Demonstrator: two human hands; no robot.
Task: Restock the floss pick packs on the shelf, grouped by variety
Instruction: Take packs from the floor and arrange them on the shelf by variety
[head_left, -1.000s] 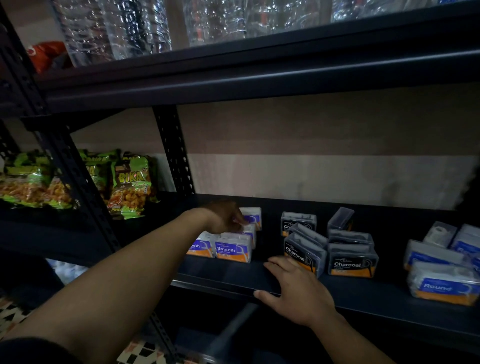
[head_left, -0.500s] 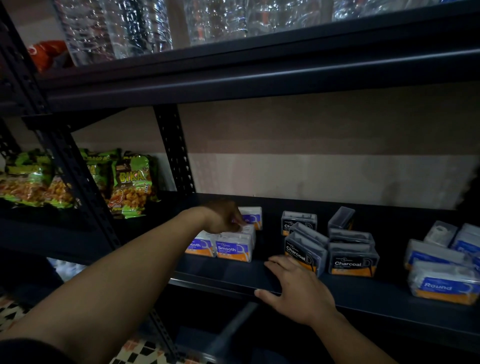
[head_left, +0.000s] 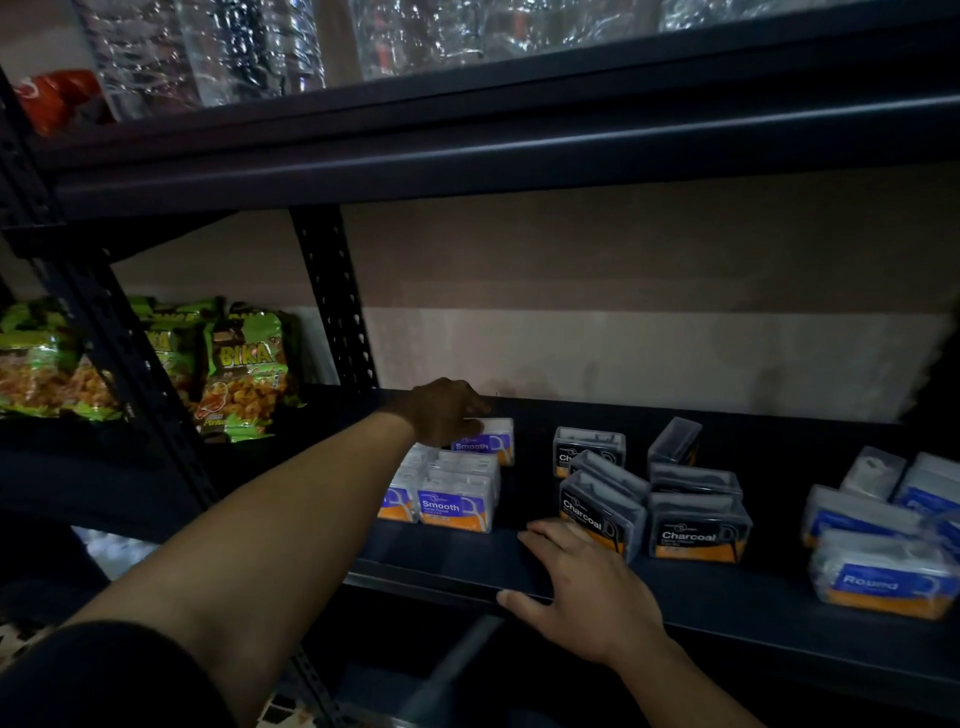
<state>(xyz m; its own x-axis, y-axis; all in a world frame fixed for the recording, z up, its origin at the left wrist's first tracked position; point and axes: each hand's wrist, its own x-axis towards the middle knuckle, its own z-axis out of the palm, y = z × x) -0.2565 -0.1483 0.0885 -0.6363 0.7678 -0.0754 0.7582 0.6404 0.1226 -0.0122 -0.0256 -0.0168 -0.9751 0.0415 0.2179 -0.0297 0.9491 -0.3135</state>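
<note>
We face a dark metal rack in dim light. The shelf (head_left: 727, 603) under the right hand (head_left: 582, 587) is a dark board, and a second board (head_left: 467, 140) runs across above both hands, carrying clear wrapped bottles (head_left: 234, 47). Behind and to the left of the left hand (head_left: 447, 415) we see a perforated upright (head_left: 332, 296). Another perforated post (head_left: 119, 338) slants further left, nearer the front. The wall (head_left: 623, 270) beyond the hands is brownish above and paler below. Left of the left hand, green snack bags (head_left: 244, 374) stand in the neighbouring bay. Below the left arm we glimpse black-and-white patterned floor (head_left: 15, 642).
</note>
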